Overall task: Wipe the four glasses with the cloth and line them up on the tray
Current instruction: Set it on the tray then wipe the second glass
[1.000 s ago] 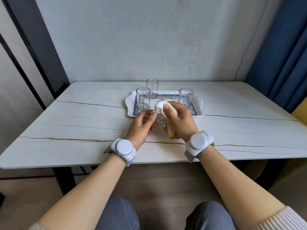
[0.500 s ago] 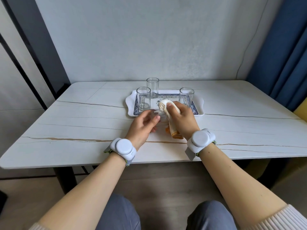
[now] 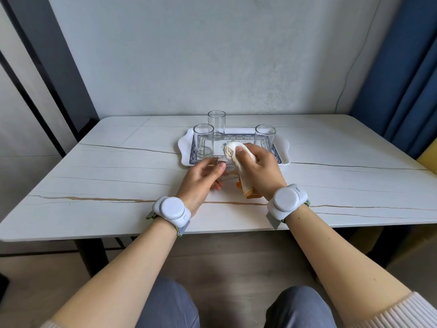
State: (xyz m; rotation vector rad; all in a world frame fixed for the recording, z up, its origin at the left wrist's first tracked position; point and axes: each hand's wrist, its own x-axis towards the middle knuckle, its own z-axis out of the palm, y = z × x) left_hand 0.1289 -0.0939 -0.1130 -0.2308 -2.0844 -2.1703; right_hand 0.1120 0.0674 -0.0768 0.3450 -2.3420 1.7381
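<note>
A clear glass (image 3: pixel 225 177) is tipped on its side just above the table, between my hands. My left hand (image 3: pixel 201 183) holds it from the left, and most of it is hidden. My right hand (image 3: pixel 260 171) grips a white cloth (image 3: pixel 233 152) with an orange edge and presses it against the glass. Three more clear glasses stand upright on the white, blue-patterned tray (image 3: pixel 285 153): one at the front left (image 3: pixel 203 140), one at the back (image 3: pixel 216 124) and one at the right (image 3: pixel 264 138).
The white marble-look table (image 3: pixel 106 176) stands against a grey wall. A blue curtain (image 3: pixel 402 79) hangs at the right and a dark frame (image 3: pixel 59 79) stands at the left. Both wrists carry white bands. My knees show below the table's front edge.
My right hand has turned with the cloth against the glass, and the cloth's orange end has swung to the right. My left fingers have shifted on the glass. The three tray glasses have not moved.
</note>
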